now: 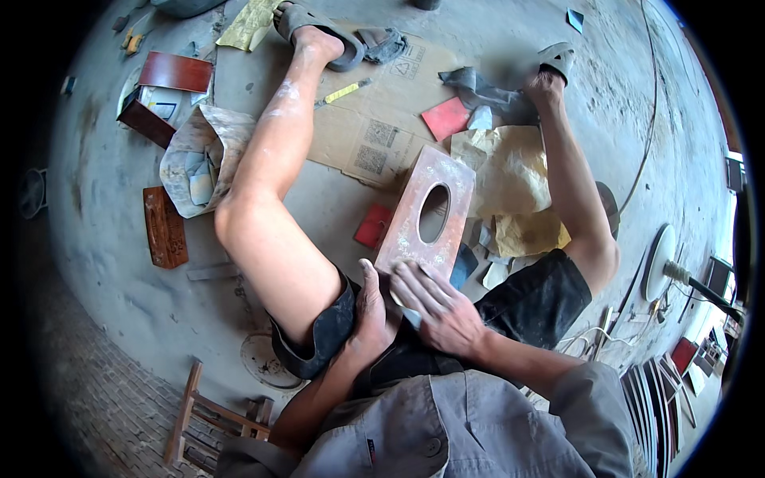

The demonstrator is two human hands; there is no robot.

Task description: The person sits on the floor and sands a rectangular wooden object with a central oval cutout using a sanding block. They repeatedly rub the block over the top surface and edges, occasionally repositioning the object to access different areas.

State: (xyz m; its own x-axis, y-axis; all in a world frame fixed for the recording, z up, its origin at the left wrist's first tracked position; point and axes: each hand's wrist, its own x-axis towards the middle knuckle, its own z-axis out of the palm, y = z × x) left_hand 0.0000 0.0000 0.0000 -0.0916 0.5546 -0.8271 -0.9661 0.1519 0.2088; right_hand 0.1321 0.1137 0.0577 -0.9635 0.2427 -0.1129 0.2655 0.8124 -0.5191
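A reddish-brown wooden panel point(414, 215) with an oval hole and pale inlaid ornament leans between my knees, its near end at my lap. My left hand point(370, 307) grips the panel's near left edge. My right hand point(434, 303) presses flat on the panel's near end, with a small grey piece, apparently sandpaper point(411, 316), under the fingers. Both bare legs are spread to either side, feet in sandals on the floor.
Flattened cardboard point(374, 119) lies ahead with a yellow cutter point(343, 92), red squares point(445, 118) and yellowed paper point(510, 171). Wooden box parts point(165, 227) and a crumpled bag point(203, 155) are at left. A low stool point(211, 418) is near left, stacked panels point(653, 394) right.
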